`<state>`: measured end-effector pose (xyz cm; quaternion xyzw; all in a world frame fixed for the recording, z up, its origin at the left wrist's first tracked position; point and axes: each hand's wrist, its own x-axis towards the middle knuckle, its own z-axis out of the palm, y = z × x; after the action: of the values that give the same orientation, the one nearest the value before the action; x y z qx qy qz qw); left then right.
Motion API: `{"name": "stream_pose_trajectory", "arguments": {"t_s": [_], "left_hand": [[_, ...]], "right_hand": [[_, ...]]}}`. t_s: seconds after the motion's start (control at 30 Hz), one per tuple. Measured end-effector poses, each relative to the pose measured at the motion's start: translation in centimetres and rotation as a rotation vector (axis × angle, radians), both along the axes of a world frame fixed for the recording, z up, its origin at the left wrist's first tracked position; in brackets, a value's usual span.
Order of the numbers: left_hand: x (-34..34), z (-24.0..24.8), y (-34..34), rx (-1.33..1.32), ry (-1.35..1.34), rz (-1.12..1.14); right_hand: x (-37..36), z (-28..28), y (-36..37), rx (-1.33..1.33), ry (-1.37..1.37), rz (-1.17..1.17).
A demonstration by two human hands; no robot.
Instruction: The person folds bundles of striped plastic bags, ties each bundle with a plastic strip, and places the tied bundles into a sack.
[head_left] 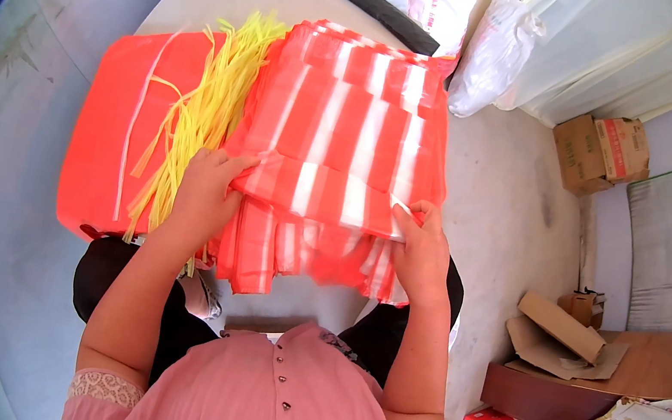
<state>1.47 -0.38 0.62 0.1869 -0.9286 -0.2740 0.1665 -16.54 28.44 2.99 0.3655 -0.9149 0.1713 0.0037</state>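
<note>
In front of me lies a stack of red-and-white striped plastic bags (340,124), its lower layers hanging loosely toward my lap. My left hand (210,193) pinches the left corner of the top bag's near edge, thumb pointing inward. At the right corner of that same edge, my right hand (424,245) grips the plastic between thumb and fingers. The edge is raised and stretched between both hands. Left of the stack, a bundle of yellow plastic strips (216,96) drapes over a red block-shaped surface (107,141), close to my left hand.
A black flat bar-like object (388,18) lies beyond the stack. White printed sacks (423,1) stand at the back, with a white plastic bundle (495,56) beside them. Cardboard boxes (583,156) sit far right; flattened cardboard (565,335) rests on a brown table (670,360) nearer right.
</note>
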Motion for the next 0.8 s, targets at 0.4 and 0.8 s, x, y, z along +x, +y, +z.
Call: {"name": "stream_pose_trajectory", "arguments": {"t_s": [0.4,0.8], "left_hand": [[0.7,1.1,-1.0,-0.056,0.298,-0.133],[-2.5,0.2,0.3,0.324,0.138,0.108]], "right_hand": [[-1.8,1.3,4.0,-0.223,-0.002,0.167],[-4.3,-3.4,3.1,-0.726,-0.788,-0.174]]}}
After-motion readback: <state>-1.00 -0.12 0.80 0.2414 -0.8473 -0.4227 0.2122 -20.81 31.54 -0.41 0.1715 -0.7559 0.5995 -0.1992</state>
